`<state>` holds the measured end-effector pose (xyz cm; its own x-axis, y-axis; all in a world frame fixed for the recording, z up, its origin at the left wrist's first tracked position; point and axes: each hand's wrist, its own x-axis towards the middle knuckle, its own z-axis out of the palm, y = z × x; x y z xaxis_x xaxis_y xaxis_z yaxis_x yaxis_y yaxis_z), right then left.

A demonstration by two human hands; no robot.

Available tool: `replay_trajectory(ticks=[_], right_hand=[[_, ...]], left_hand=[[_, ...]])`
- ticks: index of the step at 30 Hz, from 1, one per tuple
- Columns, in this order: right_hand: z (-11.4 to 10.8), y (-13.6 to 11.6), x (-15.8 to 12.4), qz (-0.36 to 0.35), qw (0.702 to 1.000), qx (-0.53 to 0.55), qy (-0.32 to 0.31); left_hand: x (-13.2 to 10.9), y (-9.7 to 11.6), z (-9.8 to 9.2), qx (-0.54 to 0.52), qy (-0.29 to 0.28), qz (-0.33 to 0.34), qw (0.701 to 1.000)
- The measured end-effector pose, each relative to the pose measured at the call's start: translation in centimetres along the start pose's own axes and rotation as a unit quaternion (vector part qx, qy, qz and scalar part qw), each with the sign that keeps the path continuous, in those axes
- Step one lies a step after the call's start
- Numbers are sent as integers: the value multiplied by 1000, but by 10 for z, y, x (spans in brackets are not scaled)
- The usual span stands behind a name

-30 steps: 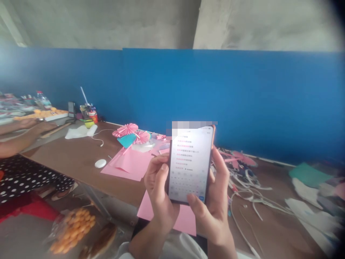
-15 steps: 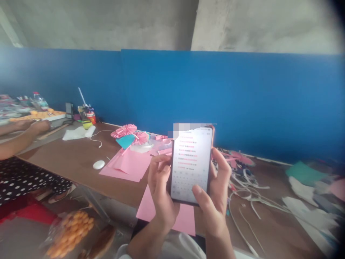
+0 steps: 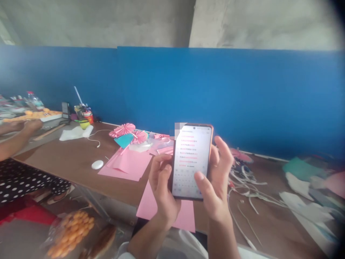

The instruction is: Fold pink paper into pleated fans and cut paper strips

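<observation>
Here the left hand and right hand clasp a smartphone from both sides, fingers curled around its edges, above a sheet of pink paper.

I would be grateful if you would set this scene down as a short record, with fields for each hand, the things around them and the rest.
Left hand: holds a smartphone at its lower left edge
Right hand: holds the same smartphone, thumb over the screen
Things: pink paper sheet beneath the hands
Rest: pink paper fans, white computer mouse, brown table, co-worker's hand, blue wall
</observation>
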<state>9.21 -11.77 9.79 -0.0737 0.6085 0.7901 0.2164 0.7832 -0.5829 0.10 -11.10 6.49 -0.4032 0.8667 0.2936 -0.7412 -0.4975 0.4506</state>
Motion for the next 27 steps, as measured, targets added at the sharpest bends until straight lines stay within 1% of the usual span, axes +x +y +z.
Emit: replay_trajectory(ticks=[5,9,14,19,23,27], right_hand=[[-9,-6,18,-39,988,-145,-26],[-9,-10,26,-50,978,-198,-43],[-6,-10,28,-55,971,-230,-42],[-5,-7,28,-56,965,-251,-43],[-4,-7,29,-52,967,-245,-43],[-4,-7,28,-65,974,-217,-22]], left_hand=[[1,-5,-2,-1,-5,-15,1000],[3,-7,-1,-9,-16,-10,1000],[2,-7,-1,-20,-23,0,1000],[1,-12,-3,-9,-33,30,999],[1,-16,-5,3,-25,43,999],[1,-16,-5,1,-27,41,999]])
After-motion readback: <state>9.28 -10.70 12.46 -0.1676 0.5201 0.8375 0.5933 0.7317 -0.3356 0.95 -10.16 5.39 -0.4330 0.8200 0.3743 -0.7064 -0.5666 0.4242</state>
